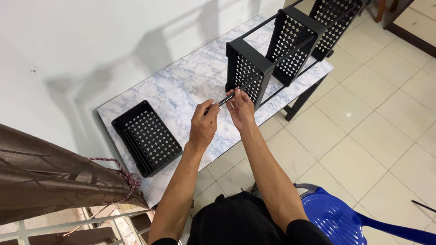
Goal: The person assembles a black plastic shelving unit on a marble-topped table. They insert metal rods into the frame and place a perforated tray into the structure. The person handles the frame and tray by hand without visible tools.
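A black rack (290, 41) of three perforated trays on thin rods lies on its side across a marble-patterned table (181, 86). One black rod (254, 81) runs from the trays toward me. My left hand (204, 123) pinches the near end of that rod. My right hand (240, 108) grips the same rod just ahead of it, right beside the nearest tray (245, 75). A fourth loose black tray (147, 136) lies flat at the table's left end, with thin black rods lying inside it along one wall.
A white wall runs behind the table. A brown curtain (50, 177) with a cord hangs at the left. A blue plastic chair (345, 218) stands at the bottom right on pale floor tiles (372, 113). Wooden furniture (408, 18) is at the top right.
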